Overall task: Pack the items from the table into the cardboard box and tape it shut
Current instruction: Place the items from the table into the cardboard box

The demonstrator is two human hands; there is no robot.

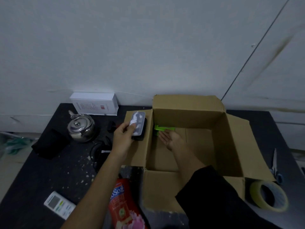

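An open cardboard box (231, 139) stands on the dark table with its flaps spread. Inside, at the far left corner, lies a green plastic item (163, 128). My right hand (171, 140) is inside the box with fingers straight, palm up, just below the green item. My left hand (123, 138) grips a clear plastic case with white contents (138, 121) that is stacked on a black object (142, 134), over the box's left flap.
On the table left of the box: a steel kettle (80, 127), black cloth (51, 144), white box (95, 103), black cable (99, 151), remote control (58, 204), red packet (122, 205). Tape roll (269, 196) and scissors (274, 166) lie right.
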